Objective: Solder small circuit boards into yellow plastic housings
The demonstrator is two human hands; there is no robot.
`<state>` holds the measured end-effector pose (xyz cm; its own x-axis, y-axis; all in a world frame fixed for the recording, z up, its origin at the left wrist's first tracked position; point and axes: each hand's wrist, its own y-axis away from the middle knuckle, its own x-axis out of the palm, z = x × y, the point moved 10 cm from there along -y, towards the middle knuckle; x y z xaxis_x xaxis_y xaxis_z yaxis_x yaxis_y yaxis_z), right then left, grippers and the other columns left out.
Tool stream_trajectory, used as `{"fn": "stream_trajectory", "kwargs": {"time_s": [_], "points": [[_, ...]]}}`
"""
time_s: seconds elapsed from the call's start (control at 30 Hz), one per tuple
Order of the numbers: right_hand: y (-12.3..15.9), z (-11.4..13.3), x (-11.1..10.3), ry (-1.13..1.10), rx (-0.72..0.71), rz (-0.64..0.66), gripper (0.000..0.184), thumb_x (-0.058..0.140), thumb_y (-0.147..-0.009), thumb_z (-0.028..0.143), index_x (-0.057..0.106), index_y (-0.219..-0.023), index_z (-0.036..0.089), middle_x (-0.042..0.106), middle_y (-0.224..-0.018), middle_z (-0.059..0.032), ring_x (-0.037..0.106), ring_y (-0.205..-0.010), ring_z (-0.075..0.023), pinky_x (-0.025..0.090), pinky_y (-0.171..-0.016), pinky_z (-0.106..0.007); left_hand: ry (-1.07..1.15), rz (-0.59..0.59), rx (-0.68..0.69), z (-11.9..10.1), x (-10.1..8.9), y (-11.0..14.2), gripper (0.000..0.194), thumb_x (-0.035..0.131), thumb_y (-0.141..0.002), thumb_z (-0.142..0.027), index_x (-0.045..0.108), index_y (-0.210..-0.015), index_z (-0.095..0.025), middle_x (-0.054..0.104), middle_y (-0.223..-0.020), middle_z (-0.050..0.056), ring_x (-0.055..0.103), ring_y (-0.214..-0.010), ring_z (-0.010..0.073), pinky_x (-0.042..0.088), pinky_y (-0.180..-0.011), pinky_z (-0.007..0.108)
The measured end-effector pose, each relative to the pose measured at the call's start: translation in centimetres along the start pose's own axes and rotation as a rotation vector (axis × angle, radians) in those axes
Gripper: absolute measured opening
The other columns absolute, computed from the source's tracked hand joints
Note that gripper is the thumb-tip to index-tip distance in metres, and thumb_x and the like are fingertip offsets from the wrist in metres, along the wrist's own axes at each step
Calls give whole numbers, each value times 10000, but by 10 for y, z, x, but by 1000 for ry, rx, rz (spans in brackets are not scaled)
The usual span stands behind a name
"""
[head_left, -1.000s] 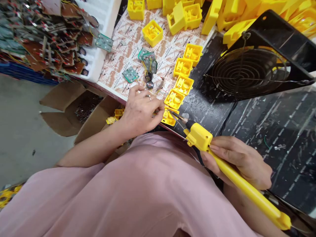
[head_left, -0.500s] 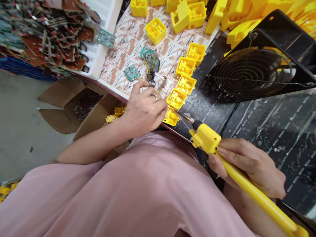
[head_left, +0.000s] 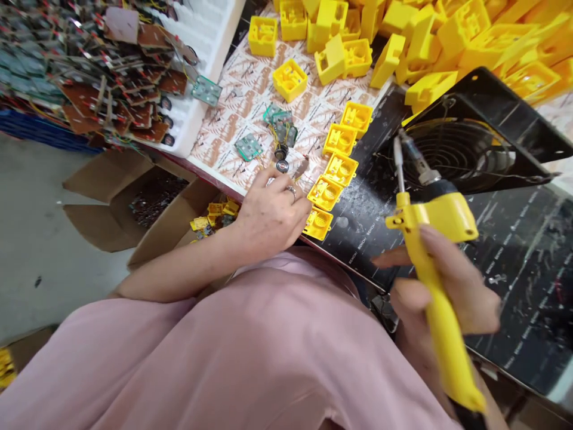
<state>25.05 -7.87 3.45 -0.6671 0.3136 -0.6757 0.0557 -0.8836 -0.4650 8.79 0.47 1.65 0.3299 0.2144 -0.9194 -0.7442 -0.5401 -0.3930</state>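
My left hand (head_left: 271,215) rests at the table's near edge, fingers curled against the nearest yellow plastic housing (head_left: 317,223), pinching something too small to name. That housing ends a row of similar yellow housings (head_left: 340,169) running away from me. My right hand (head_left: 447,280) grips the yellow soldering iron (head_left: 430,263), lifted off the table. Its metal tip (head_left: 398,158) points up and away, above the black mat (head_left: 371,197). Small green circuit boards with wires (head_left: 280,128) lie just beyond my left hand.
A black fan with a wire grille (head_left: 452,149) stands to the right. Loose yellow housings (head_left: 447,42) are heaped at the back. A white tray (head_left: 197,113) piled with brown circuit boards is at the left. An open cardboard box (head_left: 147,203) sits on the floor below.
My right hand has lifted the soldering iron away from the nearest housing and swung its tip upward. My left hand has stayed by the housing.
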Motion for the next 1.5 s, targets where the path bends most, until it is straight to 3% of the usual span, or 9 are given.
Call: {"fn": "stream_trajectory", "kwargs": {"time_s": [0.13,0.3,0.43,0.6,0.9,1.1,1.27,1.37,1.5], "points": [[-29,16,19,239,-188,-8,130,711,-956,167,709,-1076,216,777,-803,27,734,-637,-117,568,-675,-188,149,-24,-125,47,-14,7,291,534,-1027,-278,780,-896,-197,791,-862,13,695,-860,216,509,-837,384],[-53,2,35,280,-186,28,232,746,-931,167,656,-1137,228,803,-1040,-17,782,-867,-159,604,-790,-226,124,87,-291,114,-3,14,320,478,-1026,-275,788,-1079,-214,787,-1023,42,710,-925,222,520,-836,363],[-74,-7,62,318,-244,57,204,702,-970,237,647,-1167,239,785,-1031,-37,765,-897,-197,613,-792,-294,51,254,-122,101,29,2,327,478,-975,-185,778,-1100,-225,750,-1149,77,679,-1088,273,522,-912,417],[-83,-22,88,409,-236,155,177,627,-1008,258,647,-1183,247,769,-994,-46,730,-926,-219,601,-829,-335,58,238,-151,106,33,2,192,565,-942,-263,753,-948,-225,744,-1114,78,647,-1143,296,497,-992,463],[-92,23,82,245,-390,88,241,673,-994,293,578,-1215,290,733,-922,11,729,-845,-173,594,-933,-323,213,180,-51,119,17,25,373,448,-1038,-381,655,-1319,-251,772,-1209,63,681,-1155,229,429,-1149,460],[-91,-16,75,299,-244,59,304,612,-995,184,570,-1282,275,748,-1029,-24,733,-973,-207,586,-881,-323,138,216,38,122,20,31,361,438,-1017,-263,726,-1227,-204,766,-1193,99,678,-1119,291,513,-1013,465],[-81,-38,77,490,-208,142,254,573,-1017,269,593,-1270,248,733,-1038,-65,708,-910,-226,561,-794,-339,98,286,-21,127,35,29,241,530,-950,-305,730,-840,-226,762,-1033,102,650,-1118,332,487,-1026,501],[-81,-38,81,497,-215,140,232,562,-1017,271,594,-1244,237,727,-992,-58,699,-870,-216,551,-772,-327,338,232,-21,122,17,28,234,505,-962,-306,709,-870,-236,786,-1055,79,711,-1061,270,523,-990,439],[-79,-25,90,418,-276,174,216,547,-1029,251,581,-1240,220,736,-971,-53,714,-826,-200,550,-721,-297,670,188,-274,127,-1,24,190,547,-959,-309,702,-960,-199,802,-919,49,758,-814,175,578,-750,290]]}}
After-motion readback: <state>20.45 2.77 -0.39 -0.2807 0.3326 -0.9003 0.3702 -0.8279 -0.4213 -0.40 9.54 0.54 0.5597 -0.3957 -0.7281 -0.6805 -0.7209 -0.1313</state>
